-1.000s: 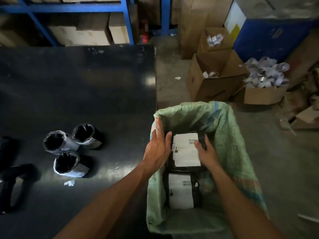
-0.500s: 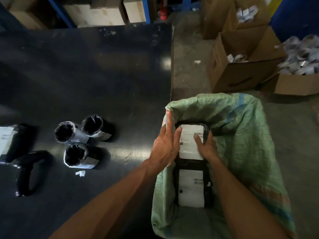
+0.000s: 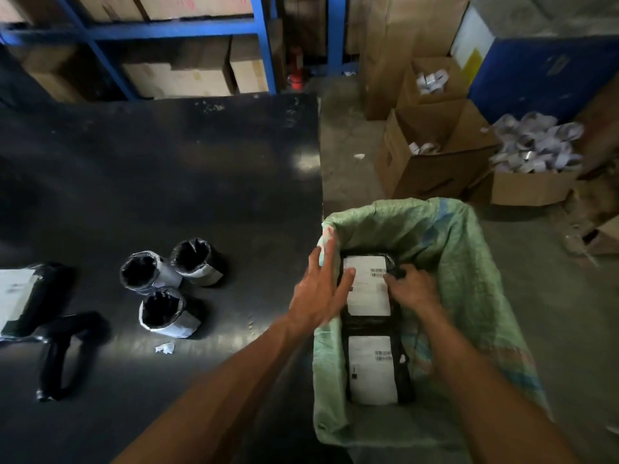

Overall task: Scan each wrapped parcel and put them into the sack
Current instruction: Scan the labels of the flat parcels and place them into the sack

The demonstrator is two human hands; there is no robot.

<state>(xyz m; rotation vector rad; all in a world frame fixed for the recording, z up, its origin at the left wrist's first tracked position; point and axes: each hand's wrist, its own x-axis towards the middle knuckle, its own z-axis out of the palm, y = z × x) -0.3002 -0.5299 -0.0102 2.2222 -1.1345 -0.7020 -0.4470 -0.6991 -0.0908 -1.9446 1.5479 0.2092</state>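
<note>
- Upper parcel (image 3: 367, 285) in the sack (image 3: 449, 249) is showing a white label with barcodes; its print is staying too small to read.
- Lower parcel (image 3: 373, 370) is showing the same.

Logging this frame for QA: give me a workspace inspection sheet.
Surface: dark table, scuffed, glare patches.
Job's things: green sack open beside the table; far parcel and near parcel inside, labels up; another parcel and black scanner on the table.
Clutter: three black rolls; paper scrap.
Hands: left hand flat, fingers on the far parcel; right hand gripping its right edge.
Cables: nothing seen.
Surroundings: open cartons, blue racking.
</note>
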